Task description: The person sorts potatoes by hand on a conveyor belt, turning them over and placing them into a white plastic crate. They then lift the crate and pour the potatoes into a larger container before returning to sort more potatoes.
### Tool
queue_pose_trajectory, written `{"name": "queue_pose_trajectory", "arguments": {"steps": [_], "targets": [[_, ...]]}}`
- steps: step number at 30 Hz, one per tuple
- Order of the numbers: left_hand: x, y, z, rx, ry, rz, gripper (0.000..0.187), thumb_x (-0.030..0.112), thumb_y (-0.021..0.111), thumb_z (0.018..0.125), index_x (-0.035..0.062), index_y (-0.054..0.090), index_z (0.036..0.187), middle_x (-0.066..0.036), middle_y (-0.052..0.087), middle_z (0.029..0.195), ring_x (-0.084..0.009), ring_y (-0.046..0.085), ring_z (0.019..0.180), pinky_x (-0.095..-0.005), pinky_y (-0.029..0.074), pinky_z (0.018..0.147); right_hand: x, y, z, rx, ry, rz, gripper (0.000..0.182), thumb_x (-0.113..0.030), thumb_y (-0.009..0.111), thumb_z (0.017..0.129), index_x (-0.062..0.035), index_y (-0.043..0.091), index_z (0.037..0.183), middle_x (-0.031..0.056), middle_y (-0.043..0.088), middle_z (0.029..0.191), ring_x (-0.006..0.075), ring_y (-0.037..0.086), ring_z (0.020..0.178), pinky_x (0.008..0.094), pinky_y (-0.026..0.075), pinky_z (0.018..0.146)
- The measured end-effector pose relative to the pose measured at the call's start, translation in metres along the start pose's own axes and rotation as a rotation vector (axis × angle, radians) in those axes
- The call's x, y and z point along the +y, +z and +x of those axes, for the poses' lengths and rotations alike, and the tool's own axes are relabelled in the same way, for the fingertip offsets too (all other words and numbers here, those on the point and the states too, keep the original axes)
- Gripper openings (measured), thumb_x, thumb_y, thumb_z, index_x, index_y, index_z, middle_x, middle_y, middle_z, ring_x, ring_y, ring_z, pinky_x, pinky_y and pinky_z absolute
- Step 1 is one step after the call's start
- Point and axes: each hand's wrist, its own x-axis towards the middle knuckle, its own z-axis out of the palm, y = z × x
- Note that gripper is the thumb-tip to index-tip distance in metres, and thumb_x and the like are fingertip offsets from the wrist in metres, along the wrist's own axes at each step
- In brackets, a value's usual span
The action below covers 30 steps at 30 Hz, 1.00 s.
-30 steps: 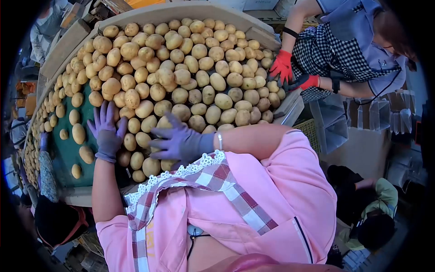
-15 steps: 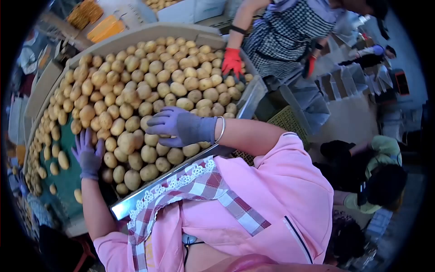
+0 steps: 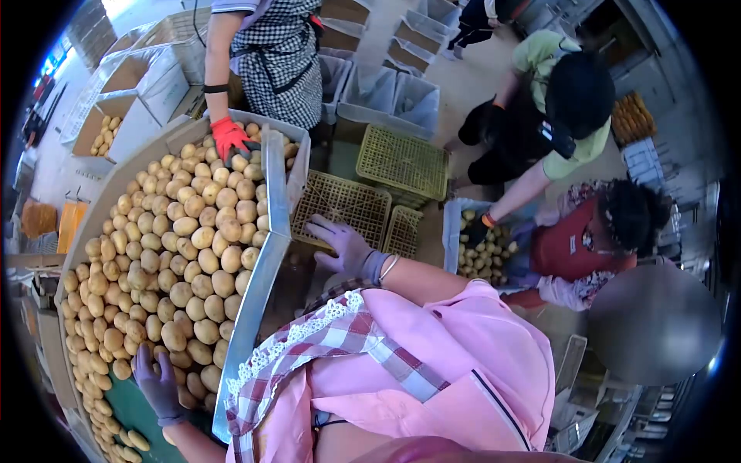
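Potatoes (image 3: 185, 255) lie heaped in a metal-edged sorting bin with a green belt (image 3: 143, 401) under them. My left hand (image 3: 157, 386), in a purple-grey glove, rests on the potatoes at the near edge of the heap, fingers spread. My right hand (image 3: 347, 248), in a matching glove, is out past the bin's metal edge (image 3: 258, 282). Its fingers are extended, with nothing in them, and it overlaps a yellow plastic crate (image 3: 343, 202) in this view.
A co-worker's red-gloved hand (image 3: 229, 137) touches the potatoes at the bin's far end. Another yellow crate (image 3: 401, 162) stands beyond my right hand. To the right, people handle a lined box of potatoes (image 3: 482, 258). Lined cartons (image 3: 378, 86) stand behind.
My view has turned right. My right hand has left the potatoes and moved right, over the bin's edge toward the crates. My left hand stays on the heap.
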Motion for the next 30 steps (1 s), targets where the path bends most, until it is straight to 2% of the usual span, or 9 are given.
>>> {"name": "queue_pose_trajectory", "arguments": {"steps": [7,12,13,17,19,20,23,26,30], "targets": [[-0.017,-0.010,0.002,0.183,0.105,0.109,0.042,0.017,0.062,0.097,-0.0062,0.057,0.131,-0.022,0.062,0.127,-0.0321,0.059,0.118,-0.0394,0.044,0.103,0.062,0.009,-0.060,-0.242,0.101,-0.077,0.058,-0.042,0.061,0.089,-0.0150,0.051,0.139,0.0159,0.053,0.139,0.0394,0.059,0.115,0.0476,0.046,0.100],[-0.069,-0.033,-0.007,0.401,-0.110,0.243,0.040,0.022,0.063,0.097,-0.0060,0.061,0.126,-0.024,0.064,0.125,-0.0298,0.065,0.112,-0.0358,0.050,0.095,0.133,0.000,-0.088,-0.341,0.060,-0.014,0.051,-0.040,0.062,0.088,-0.0138,0.057,0.131,0.0131,0.061,0.127,0.0352,0.062,0.109,0.0460,0.049,0.095],[-0.026,-0.048,-0.013,0.424,-0.145,0.483,0.041,0.023,0.063,0.098,-0.0062,0.061,0.126,-0.023,0.065,0.124,-0.0306,0.066,0.110,-0.0341,0.052,0.092,0.147,-0.005,-0.096,-0.330,0.064,0.015,0.049,-0.038,0.063,0.087,-0.0129,0.058,0.129,0.0134,0.063,0.124,0.0348,0.063,0.108,0.0453,0.050,0.093],[0.145,0.001,-0.025,0.810,0.492,0.693,0.039,0.013,0.070,0.092,-0.0047,0.062,0.125,-0.024,0.065,0.122,-0.0371,0.065,0.109,-0.0400,0.054,0.092,0.219,-0.008,-0.153,-0.400,0.116,0.058,0.051,-0.040,0.062,0.088,-0.0113,0.059,0.129,0.0148,0.065,0.121,0.0365,0.064,0.106,0.0453,0.051,0.092],[0.245,0.058,-0.035,0.729,0.591,0.570,0.043,0.011,0.070,0.089,-0.0062,0.060,0.126,-0.025,0.059,0.131,-0.0402,0.057,0.122,-0.0464,0.044,0.105,0.253,-0.005,-0.184,-0.372,0.075,0.089,0.052,-0.042,0.064,0.085,-0.0087,0.061,0.126,0.0171,0.068,0.115,0.0370,0.066,0.101,0.0460,0.053,0.089],[0.292,0.130,-0.052,0.518,0.682,0.054,0.049,0.009,0.070,0.084,-0.0048,0.058,0.130,-0.025,0.057,0.134,-0.0410,0.053,0.128,-0.0487,0.039,0.109,0.283,0.021,-0.206,-0.298,0.014,0.233,0.053,-0.041,0.065,0.085,-0.0074,0.061,0.126,0.0174,0.068,0.114,0.0370,0.066,0.100,0.0464,0.053,0.088],[0.375,0.211,-0.060,0.007,0.796,0.062,0.049,0.013,0.072,0.072,0.0002,0.063,0.119,-0.021,0.062,0.126,-0.0395,0.058,0.118,-0.0469,0.044,0.104,0.302,0.016,-0.213,-0.379,0.059,0.299,0.052,-0.039,0.065,0.086,-0.0069,0.061,0.127,0.0186,0.067,0.118,0.0371,0.065,0.104,0.0447,0.052,0.092],[0.362,0.300,-0.065,-0.159,0.638,-0.143,0.044,0.014,0.069,0.080,-0.0012,0.061,0.121,-0.023,0.062,0.124,-0.0408,0.058,0.116,-0.0465,0.045,0.101,0.322,0.018,-0.188,-0.392,-0.005,0.290,0.053,-0.039,0.065,0.086,-0.0069,0.060,0.128,0.0195,0.065,0.121,0.0379,0.063,0.108,0.0442,0.050,0.095],[0.294,0.399,-0.009,-0.060,0.133,-0.435,0.046,0.020,0.068,0.087,-0.0030,0.058,0.125,-0.025,0.062,0.123,-0.0397,0.059,0.116,-0.0423,0.045,0.101,0.321,0.029,-0.115,-0.324,-0.125,0.230,0.054,-0.038,0.064,0.086,-0.0055,0.059,0.129,0.0205,0.064,0.124,0.0384,0.061,0.113,0.0440,0.048,0.098]]}}
